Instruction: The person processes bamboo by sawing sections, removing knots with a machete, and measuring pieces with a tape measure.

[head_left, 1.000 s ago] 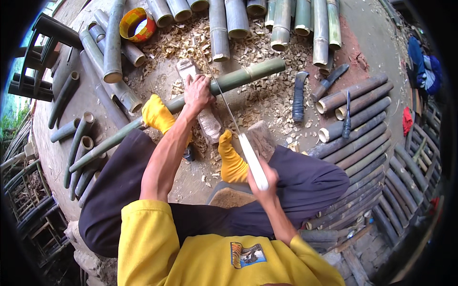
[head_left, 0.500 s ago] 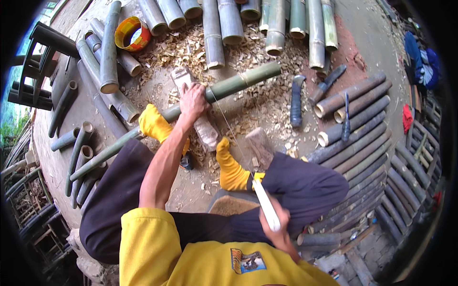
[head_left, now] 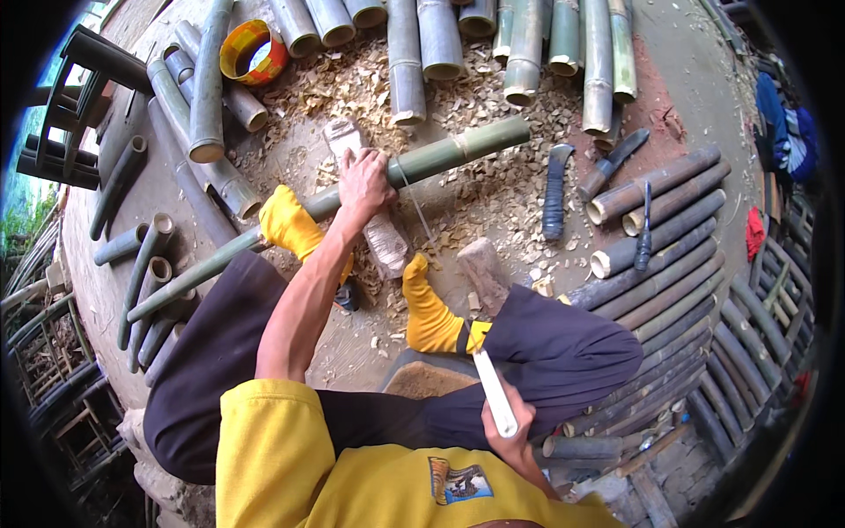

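Observation:
A long green bamboo pole (head_left: 458, 148) lies slantwise over a pale wooden block (head_left: 385, 246). My left hand (head_left: 365, 183) is closed over the pole where it crosses the block. Beside that hand, a thin saw blade (head_left: 417, 208), seen almost edge-on, meets the pole at a pale mark. My right hand (head_left: 512, 424) grips the saw's white handle (head_left: 495, 394) near my lap. My left foot, in a yellow sock (head_left: 289, 218), presses on the pole. The other yellow-socked foot (head_left: 431, 308) rests near the blade, hiding part of the ground.
Cut bamboo tubes (head_left: 407, 79) stretch along the far side, above scattered wood chips (head_left: 308, 97). A black-wrapped knife (head_left: 553, 194) lies right of the pole. Dark bamboo lengths (head_left: 678, 264) form a row at right. A yellow-red tape roll (head_left: 253, 53) sits far left.
The saw's handle and my right hand have drawn back slightly toward my body. My left hand keeps its place on the pole, and the view has shifted a little.

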`<state>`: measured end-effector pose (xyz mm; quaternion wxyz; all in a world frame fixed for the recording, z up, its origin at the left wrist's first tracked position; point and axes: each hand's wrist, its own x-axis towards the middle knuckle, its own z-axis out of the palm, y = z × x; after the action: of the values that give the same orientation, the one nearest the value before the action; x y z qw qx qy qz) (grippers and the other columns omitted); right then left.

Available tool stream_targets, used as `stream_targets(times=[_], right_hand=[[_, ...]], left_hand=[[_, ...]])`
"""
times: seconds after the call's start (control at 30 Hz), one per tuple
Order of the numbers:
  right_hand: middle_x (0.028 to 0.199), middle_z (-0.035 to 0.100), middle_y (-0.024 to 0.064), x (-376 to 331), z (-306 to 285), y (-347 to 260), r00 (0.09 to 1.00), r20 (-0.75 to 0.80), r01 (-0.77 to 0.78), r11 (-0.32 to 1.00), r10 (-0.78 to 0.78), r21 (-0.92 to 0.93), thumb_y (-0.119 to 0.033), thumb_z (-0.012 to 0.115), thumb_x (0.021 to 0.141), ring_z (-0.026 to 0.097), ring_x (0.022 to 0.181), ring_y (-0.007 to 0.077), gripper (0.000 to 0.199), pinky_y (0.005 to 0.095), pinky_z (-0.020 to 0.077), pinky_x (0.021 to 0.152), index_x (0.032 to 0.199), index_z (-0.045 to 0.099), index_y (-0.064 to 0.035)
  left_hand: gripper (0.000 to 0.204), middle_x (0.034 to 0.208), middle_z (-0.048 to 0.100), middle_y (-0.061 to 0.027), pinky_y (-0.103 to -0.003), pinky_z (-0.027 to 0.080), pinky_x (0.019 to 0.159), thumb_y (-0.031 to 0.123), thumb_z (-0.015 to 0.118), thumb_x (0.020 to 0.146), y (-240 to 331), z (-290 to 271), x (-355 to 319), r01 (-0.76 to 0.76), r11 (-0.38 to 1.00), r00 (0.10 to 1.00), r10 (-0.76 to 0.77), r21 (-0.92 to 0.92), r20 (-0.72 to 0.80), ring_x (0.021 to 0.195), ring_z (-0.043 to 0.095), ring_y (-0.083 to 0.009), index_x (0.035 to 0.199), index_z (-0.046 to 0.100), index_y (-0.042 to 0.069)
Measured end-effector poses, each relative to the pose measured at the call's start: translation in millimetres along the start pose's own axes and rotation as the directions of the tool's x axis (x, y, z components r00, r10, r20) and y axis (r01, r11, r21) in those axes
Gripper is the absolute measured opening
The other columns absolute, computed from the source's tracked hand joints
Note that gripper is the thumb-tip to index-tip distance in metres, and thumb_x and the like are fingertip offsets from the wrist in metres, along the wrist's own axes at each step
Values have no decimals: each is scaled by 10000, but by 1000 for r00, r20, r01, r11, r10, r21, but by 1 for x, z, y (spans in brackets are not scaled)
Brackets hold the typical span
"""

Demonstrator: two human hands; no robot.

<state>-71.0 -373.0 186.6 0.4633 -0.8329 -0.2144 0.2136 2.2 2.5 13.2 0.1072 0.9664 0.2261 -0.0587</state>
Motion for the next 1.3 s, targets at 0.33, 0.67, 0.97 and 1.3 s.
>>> stream_targets(times=[0.33, 0.67, 0.97, 1.3], right_hand=[[906, 651, 186, 56, 36, 23, 989, 142, -30, 999, 34, -33, 6, 617, 705, 674, 762, 267, 432, 323, 514, 673, 1134, 567, 20], [727, 615, 129, 145, 102, 48, 1000, -26, 14, 990, -11, 143, -36, 624, 780, 579, 612, 183, 247, 301, 463, 578, 1015, 587, 33], [785, 650, 158, 47, 39, 30, 1000, 3, -25, 999, 25, 30, 25, 594, 766, 661, 718, 201, 226, 292, 499, 649, 990, 604, 58], [849, 660, 214, 26, 23, 28, 998, 5, -67, 996, 67, 59, 32, 611, 727, 688, 766, 261, 340, 310, 522, 676, 1063, 598, 78]], left_hand=[[482, 1097, 592, -71, -458, 245, 1076, 246, 720, 551, -11, -2, -5, 43, 998, 997, -40, -36, 71, 1158, 482, -218, 974, 573, 67], [438, 1034, 593, -54, -492, 256, 1064, 221, 724, 581, 3, 5, 10, -37, 999, 999, 37, -22, 0, 1130, 490, -210, 969, 568, 92], [441, 999, 611, -68, -487, 266, 1059, 233, 721, 558, -2, -5, 2, -6, 1000, 999, 5, -17, -33, 1109, 506, -214, 944, 581, 69], [479, 1057, 595, -73, -474, 265, 1063, 246, 726, 562, -1, -5, 3, 21, 1000, 999, -21, 2, 43, 1134, 490, -221, 975, 565, 64]])
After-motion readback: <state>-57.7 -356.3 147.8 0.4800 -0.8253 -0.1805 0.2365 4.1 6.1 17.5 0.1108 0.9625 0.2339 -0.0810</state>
